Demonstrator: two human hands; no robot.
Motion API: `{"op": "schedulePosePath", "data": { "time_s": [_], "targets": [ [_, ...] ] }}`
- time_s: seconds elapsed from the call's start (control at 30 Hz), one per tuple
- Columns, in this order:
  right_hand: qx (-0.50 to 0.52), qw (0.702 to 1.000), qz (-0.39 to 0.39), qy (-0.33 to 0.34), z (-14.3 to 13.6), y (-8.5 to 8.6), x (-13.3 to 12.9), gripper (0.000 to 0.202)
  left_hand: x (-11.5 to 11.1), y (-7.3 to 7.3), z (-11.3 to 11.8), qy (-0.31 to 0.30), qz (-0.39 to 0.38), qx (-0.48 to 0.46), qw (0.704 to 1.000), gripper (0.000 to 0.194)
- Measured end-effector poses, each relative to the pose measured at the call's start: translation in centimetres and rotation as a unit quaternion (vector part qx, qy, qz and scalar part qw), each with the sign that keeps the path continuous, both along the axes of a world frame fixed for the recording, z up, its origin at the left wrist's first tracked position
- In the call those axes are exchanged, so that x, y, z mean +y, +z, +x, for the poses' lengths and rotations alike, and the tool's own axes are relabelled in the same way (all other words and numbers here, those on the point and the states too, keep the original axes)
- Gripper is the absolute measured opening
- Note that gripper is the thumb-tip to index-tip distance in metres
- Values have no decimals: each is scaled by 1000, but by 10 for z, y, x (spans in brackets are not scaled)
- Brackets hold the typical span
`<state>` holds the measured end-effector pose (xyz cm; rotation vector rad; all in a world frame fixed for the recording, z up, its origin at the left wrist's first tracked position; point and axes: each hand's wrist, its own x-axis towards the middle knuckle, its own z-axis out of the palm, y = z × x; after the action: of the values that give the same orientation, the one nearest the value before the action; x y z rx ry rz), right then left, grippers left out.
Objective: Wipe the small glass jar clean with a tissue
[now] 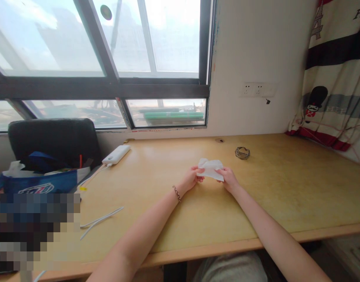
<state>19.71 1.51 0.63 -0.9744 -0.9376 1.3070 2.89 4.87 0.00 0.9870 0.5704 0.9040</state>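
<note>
A white tissue (pixel 210 169) is stretched between my two hands, a little above the wooden table (pixel 168 219). My left hand (pixel 193 177) pinches its left edge, thumb on top and fingers curled beneath. On the other side, my right hand (pixel 228 178) grips the right edge in the same way. The tissue's upper edge looks crumpled, while its lower edge runs fairly straight. A beaded bracelet (pixel 176 193) circles my left wrist. Beyond my right hand lies a dark openwork metal ring-shaped object (pixel 242 152).
A white power bank (pixel 116 154) with a cable plugged in lies at the table's left edge. Another white cable (pixel 102 217) lies nearer. At left, a blue bag (pixel 35 182) stands before a black chair (pixel 53 137). A patterned curtain (pixel 329 78) hangs at the right.
</note>
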Motion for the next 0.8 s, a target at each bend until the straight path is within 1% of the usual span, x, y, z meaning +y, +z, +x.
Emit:
{"op": "schedulePosePath", "data": {
  "time_s": [0.03,0.13,0.2,0.27,0.37,0.43,0.5,0.53,0.57,0.7,0.8],
  "targets": [
    [7,1000,5,2,1,0,1,11,1,0,0,4,-4,-9,1000,22],
    [29,999,11,16,4,1,1,13,2,1,-3,18,-28,-26,999,19],
    [35,999,11,24,5,2,0,7,2,3,-5,20,-46,-32,998,14],
    [37,999,17,28,6,3,-1,3,0,5,-7,11,-56,-44,997,10],
    [26,999,27,37,7,6,-2,6,-2,7,-8,-14,-46,-64,997,8],
    [6,999,26,47,10,7,-2,16,-4,7,-7,-32,-31,-61,997,15],
    [-12,999,22,48,14,7,0,26,-5,7,-6,-40,-13,-50,998,30],
    [-17,999,21,46,15,6,1,28,-5,7,-5,-40,-5,-41,998,36],
    [-21,999,22,42,16,4,2,26,-5,6,-5,-40,4,-32,999,39],
    [-36,998,27,49,19,-2,5,10,-5,3,-4,-28,24,10,999,31],
    [-30,998,22,58,20,0,2,6,-3,2,-4,0,34,12,999,31]
  ]
}}
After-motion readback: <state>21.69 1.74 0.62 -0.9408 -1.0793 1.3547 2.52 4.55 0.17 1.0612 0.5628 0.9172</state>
